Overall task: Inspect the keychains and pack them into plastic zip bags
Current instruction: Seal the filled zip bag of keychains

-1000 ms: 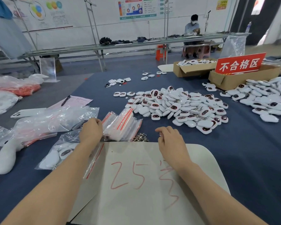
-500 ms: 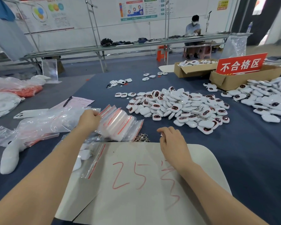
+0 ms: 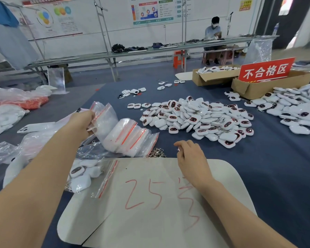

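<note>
Left hand point(image 3: 81, 122) higher, zip bags point(image 3: 125, 138) apparently aloft.

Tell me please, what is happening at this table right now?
This is a packing job, seen from the worker's own head. The left hand grips one end of a stack of empty zip bags and holds it raised off the blue table. The right hand rests, fingers loosely curled, at the far edge of the white sheet marked 25. One filled bag lies across the sheet's left edge, and a big pile of loose keychains waits beyond.
</note>
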Motion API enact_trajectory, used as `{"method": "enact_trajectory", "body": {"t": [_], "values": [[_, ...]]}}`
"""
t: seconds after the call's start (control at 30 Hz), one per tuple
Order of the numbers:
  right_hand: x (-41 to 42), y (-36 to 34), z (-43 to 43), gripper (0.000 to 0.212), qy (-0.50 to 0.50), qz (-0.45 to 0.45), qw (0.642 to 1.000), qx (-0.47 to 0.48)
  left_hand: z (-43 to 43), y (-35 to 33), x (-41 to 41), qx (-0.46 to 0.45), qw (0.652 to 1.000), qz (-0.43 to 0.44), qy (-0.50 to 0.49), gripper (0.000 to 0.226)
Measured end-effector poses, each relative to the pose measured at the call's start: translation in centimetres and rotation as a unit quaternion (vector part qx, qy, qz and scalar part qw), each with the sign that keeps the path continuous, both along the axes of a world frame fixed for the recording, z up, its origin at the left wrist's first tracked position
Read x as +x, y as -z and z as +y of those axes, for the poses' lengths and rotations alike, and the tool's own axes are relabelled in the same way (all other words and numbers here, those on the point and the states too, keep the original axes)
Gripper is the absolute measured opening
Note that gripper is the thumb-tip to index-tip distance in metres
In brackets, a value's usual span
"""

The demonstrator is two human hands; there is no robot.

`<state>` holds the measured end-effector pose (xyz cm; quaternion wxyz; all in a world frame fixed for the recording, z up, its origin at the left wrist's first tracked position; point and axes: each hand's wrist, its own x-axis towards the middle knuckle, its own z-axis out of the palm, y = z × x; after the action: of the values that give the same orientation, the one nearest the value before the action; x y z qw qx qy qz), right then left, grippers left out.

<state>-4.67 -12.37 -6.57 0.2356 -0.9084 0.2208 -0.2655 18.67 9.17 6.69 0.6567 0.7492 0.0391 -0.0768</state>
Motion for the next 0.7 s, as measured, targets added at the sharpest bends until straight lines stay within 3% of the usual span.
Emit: {"method": "enact_trajectory", "body": {"t": [0.2,0.33,0.4,0.5,0.6,0.7], "values": [[0.0,0.2,-0.2,0.030,-0.001,-0.011,1.000,0.019,-0.5,-1.8,-0.3,0.074,0.989,-0.126,-0.012,0.027],[0.1,0.4,-0.4,0.030,-0.005,-0.014,1.000,0.019,-0.5,-3.8,-0.4,0.061,0.964,-0.247,-0.076,0.008],[0.2,0.5,-0.5,0.030,-0.005,-0.018,1.000,0.022,-0.9,-4.9,-1.0,0.074,0.946,-0.302,-0.089,0.012],[0.3,0.4,-0.6,0.029,-0.008,-0.046,0.996,0.072,-3.0,-5.4,-3.5,0.056,0.955,-0.291,0.030,0.013],[-0.1,-0.5,-0.8,0.026,-0.014,-0.110,0.971,0.212,-6.1,-4.0,-7.8,0.085,0.947,-0.261,0.168,0.020],[-0.5,-2.5,-0.9,0.022,-0.017,-0.174,0.903,0.392,-9.1,-2.5,-11.9,-0.058,0.939,-0.165,0.297,0.022]]}}
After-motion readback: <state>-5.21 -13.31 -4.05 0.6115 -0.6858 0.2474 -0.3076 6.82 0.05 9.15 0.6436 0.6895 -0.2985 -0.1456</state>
